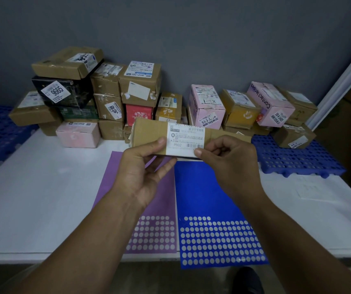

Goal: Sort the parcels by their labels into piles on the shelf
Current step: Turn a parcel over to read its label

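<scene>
- Both hands are up, and between them sits a long cardboard parcel (149,130), held level in the air above the white shelf (42,198), in front of the stacked boxes.
- The left hand (142,171) pinches its near edge: thumb on the front face, fingers curled underneath.
- The right hand (229,164) grips the other half, thumb pressed at the lower edge of the white label (186,138) and fingers curled over the top.
- The label faces the camera (P802 reads clearly; the smaller print is too fine to read).
- Below the parcel, a purple sheet (115,187) and a blue sheet (204,192) lie side by side, each dotted with pale circles at the near end.
- Behind it, a tall pile of boxes (106,102) stands against the grey wall (191,39).
- To the right, a lower group of boxes (240,109) sits partly on a blue perforated mat (297,160).
</scene>
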